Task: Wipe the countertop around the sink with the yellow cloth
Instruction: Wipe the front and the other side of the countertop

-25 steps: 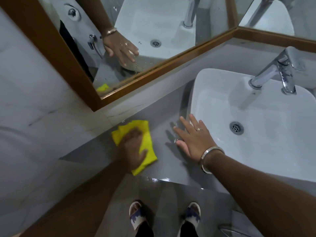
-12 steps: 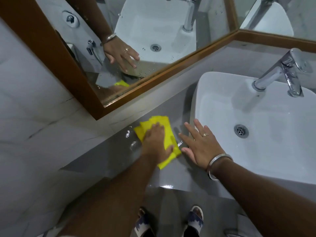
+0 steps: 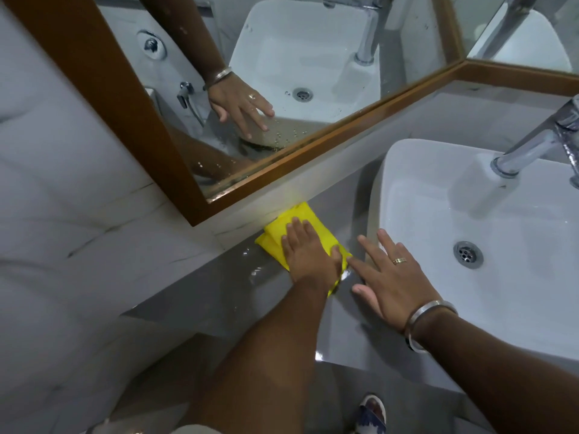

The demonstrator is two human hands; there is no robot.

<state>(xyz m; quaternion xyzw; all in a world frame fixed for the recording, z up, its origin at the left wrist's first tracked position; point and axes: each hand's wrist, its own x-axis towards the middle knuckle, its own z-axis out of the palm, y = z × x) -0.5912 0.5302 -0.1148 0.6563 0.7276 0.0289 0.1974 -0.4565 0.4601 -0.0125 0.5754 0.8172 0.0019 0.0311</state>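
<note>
A folded yellow cloth lies on the wet grey countertop against the back wall, left of the white sink. My left hand presses flat on the cloth, covering its near half. My right hand rests flat with fingers spread on the counter beside the sink's left rim, holding nothing, its fingertips close to the cloth. It wears a ring and a metal bangle.
A wood-framed mirror runs along the back wall above the counter. A chrome tap stands behind the sink basin, and the drain is in the basin's middle. The counter's front edge is near my feet.
My left hand has slid the cloth away from the front left of the counter toward the back wall and the sink. My right hand has stayed flat beside the sink.
</note>
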